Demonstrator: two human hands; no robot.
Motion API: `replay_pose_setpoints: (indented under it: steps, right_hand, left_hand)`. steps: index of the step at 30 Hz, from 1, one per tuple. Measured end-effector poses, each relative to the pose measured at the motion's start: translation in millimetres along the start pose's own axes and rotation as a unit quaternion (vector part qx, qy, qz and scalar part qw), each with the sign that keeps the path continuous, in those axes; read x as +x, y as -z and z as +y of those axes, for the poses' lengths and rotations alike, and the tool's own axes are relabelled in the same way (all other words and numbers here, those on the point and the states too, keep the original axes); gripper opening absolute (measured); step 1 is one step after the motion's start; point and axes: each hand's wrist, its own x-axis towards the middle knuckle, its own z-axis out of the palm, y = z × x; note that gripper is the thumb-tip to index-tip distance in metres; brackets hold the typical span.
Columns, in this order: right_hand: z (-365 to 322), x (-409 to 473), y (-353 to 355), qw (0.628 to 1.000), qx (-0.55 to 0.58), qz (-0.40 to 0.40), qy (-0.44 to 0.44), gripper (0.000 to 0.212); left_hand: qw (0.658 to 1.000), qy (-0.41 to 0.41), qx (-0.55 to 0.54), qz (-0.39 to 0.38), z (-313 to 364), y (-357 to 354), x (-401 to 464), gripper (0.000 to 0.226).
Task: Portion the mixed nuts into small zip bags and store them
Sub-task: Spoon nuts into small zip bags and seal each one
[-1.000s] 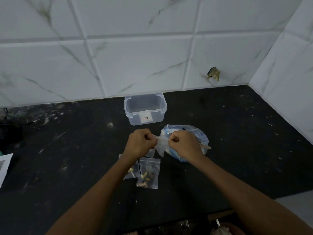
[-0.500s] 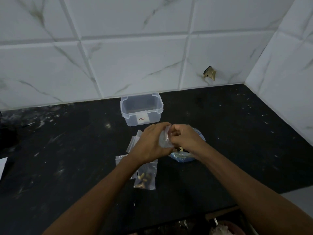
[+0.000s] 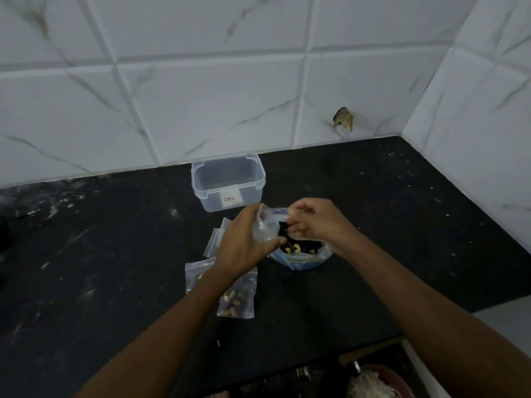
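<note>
Your left hand (image 3: 240, 248) grips a small zip bag (image 3: 265, 226) by its side, fingers curled round the thin clear film so the mouth stays open and faces your right hand (image 3: 311, 222), which pinches the bag's far lip; whether it also holds nuts I cannot tell. You hold the two hands close together right above the big nut bag (image 3: 300, 254), probably so anything dropped falls back into the supply. That bag is soft, crinkled plastic, slumped open on the surface (image 3: 373, 225), with pale curved cashews and darker pieces showing. Beside your left wrist two filled bags (image 3: 235, 300) lie flat, glossy and lumpy, with spare empty ones (image 3: 217, 237) just behind. The clear, rounded, rigid container (image 3: 228, 182) waits lidless near the tiled wall (image 3: 201, 96), apparently for storing them.
</note>
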Motion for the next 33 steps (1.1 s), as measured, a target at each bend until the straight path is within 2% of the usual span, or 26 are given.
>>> replay_pose_setpoints:
  steps: [1, 2, 3, 5, 8, 12, 17, 19, 23, 27, 33]
  right_hand:
    - [11, 6, 11, 0.995, -0.091, 0.027, 0.011, 0.008]
    - [24, 11, 20, 0.974, -0.219, 0.054, 0.026, 0.009]
    - [38, 14, 27, 0.938, -0.337, 0.072, 0.034, 0.012]
    - [63, 17, 34, 0.876, -0.476, 0.078, 0.025, 0.018]
    - [81, 19, 31, 0.841, -0.536, 0.072, 0.022, 0.024]
    - [75, 18, 24, 0.824, -0.556, 0.075, 0.08, 0.018]
    - [66, 15, 20, 0.792, -0.598, 0.068, 0.103, 0.013]
    - [70, 16, 16, 0.802, -0.588, 0.04, 0.098, 0.014]
    - [77, 23, 11, 0.851, -0.522, -0.026, 0.052, 0.015]
    - [70, 32, 8, 0.908, -0.416, -0.044, -0.029, 0.024]
    - [68, 33, 1, 0.963, -0.206, -0.028, -0.172, 0.018]
  left_hand:
    - [1.0, 0.013, -0.012, 0.004, -4, 2, -1, 0.071]
    - [0.999, 0.024, -0.026, 0.004, -6, 4, -2, 0.07]
    - [0.999, 0.031, -0.037, 0.002, -9, 6, -5, 0.069]
    - [0.998, 0.039, -0.046, -0.02, -13, 9, -7, 0.069]
    - [0.995, 0.051, -0.033, -0.076, -17, 5, -9, 0.068]
    - [0.99, 0.064, -0.037, -0.117, -23, -6, -10, 0.072]
    - [0.986, 0.064, -0.035, -0.152, -22, -12, -12, 0.078]
    - [0.981, 0.066, -0.045, -0.175, -18, -15, -12, 0.078]
    - [0.977, 0.049, -0.053, -0.199, -10, -19, -8, 0.077]
    - [0.977, 0.049, -0.052, -0.202, -6, -24, -9, 0.074]
    - [0.976, 0.068, -0.067, -0.198, -3, -25, -12, 0.078]
